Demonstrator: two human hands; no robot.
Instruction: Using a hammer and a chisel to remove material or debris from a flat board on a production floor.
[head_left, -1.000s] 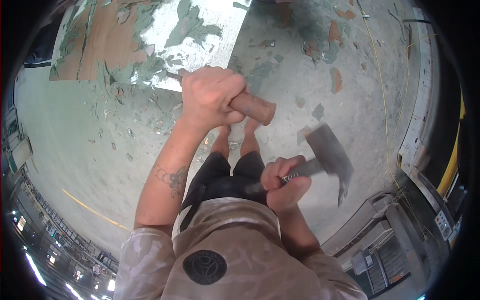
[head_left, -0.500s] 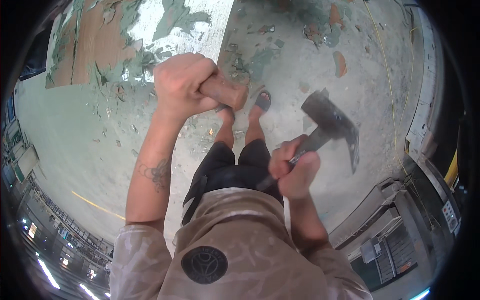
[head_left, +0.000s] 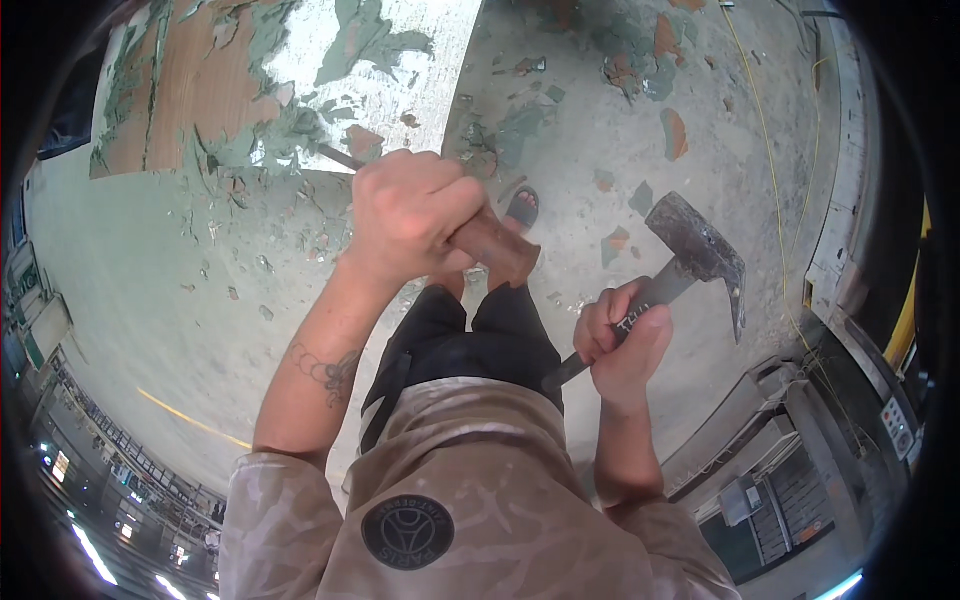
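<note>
My left hand (head_left: 408, 215) is closed round a chisel (head_left: 502, 248) with a brown wooden handle. The handle's butt points to the lower right. Its thin dark blade runs out to the upper left, over the near edge of a panel (head_left: 425, 105), and the tip is close to the panel's torn green layer. Whether the tip touches cannot be made out. Off to the right, my right hand (head_left: 625, 345) grips a claw hammer (head_left: 695, 240) by its dark handle. The hammer head is raised to the right of the chisel and apart from it, claw pointing down.
The panel carries ragged green and brown layers (head_left: 210, 90) over a white surface. Broken flakes (head_left: 675, 135) litter the concrete floor. A yellow cord (head_left: 765, 120) runs along the right. Grey machinery (head_left: 790, 470) stands at the lower right. My sandalled foot (head_left: 523, 205) is just beyond the chisel.
My left hand has moved right and slightly down with the chisel, and its blade now shows over the panel. My right hand and hammer have shifted a little to the right.
</note>
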